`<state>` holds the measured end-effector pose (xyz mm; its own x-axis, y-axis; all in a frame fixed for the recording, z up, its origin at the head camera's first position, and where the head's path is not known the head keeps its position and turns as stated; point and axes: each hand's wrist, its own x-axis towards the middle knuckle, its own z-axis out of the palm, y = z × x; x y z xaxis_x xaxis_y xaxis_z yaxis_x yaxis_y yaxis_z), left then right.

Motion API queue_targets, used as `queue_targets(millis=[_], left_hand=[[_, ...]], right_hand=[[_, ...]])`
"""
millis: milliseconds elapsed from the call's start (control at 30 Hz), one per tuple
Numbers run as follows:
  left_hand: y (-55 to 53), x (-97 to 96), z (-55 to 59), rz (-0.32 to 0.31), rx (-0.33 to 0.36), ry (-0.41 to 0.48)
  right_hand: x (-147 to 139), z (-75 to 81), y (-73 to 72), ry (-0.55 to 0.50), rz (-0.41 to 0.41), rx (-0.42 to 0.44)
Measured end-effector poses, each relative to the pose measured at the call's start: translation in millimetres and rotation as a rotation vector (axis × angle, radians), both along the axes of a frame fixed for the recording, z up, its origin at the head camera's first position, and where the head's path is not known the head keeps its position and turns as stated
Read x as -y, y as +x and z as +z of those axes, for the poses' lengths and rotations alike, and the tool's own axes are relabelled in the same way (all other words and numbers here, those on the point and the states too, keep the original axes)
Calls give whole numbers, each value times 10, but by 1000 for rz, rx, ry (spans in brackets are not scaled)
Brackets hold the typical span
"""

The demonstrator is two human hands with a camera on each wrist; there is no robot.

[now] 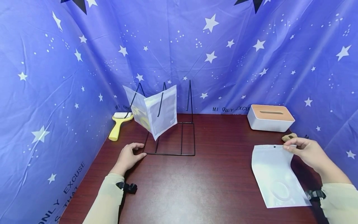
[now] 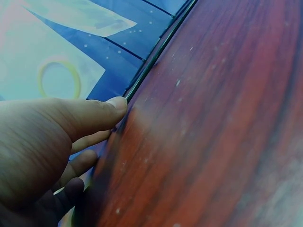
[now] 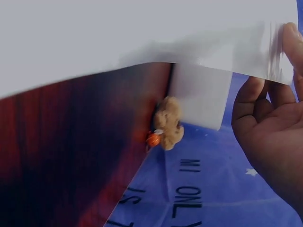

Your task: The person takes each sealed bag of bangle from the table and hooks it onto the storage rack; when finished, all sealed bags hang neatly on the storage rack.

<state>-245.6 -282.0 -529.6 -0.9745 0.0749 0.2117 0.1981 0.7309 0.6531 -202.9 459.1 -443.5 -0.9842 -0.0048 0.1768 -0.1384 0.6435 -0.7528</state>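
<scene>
A black wire rack with upright wire dividers stands on the dark red table. My left hand grips its front left corner between thumb and fingers; the thumb lies on the wire in the left wrist view. Leaning among the dividers is a white pouch, bent open like a book, with something yellow showing through its left side. On the right, my right hand pinches the top corner of a white zip bag. A ring-shaped outline shows near the bag's lower end. In the right wrist view, this bag spans the top.
A yellow-handled roller lies left of the rack. At the back right sits a white tissue box with a wooden lid. Near it is a small tan plush item with an orange ball. Blue star-patterned cloth surrounds the table.
</scene>
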Motion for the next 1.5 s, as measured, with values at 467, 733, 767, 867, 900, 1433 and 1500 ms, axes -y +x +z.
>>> queue_targets(millis=[467, 733, 767, 867, 900, 1433, 1500], left_hand=[[3, 4, -6, 0, -5, -24], [-10, 3, -3, -1, -12, -32], [-10, 1, -7, -2, -14, -36], [-3, -2, -5, 1, -13, -35], [-1, -1, -5, 2, -16, -33], [-4, -5, -13, 4, -17, -30], [-7, -5, -12, 2, -20, -31]], right_hand=[[218, 178, 40, -63, 60, -140], [475, 346, 115, -45, 30, -172], [500, 363, 120, -43, 21, -176], [576, 417, 137, -40, -24, -183], [601, 435, 142, -36, -36, -187], [924, 614, 187, -106, -108, -346], [960, 642, 193, -115, -98, -364]])
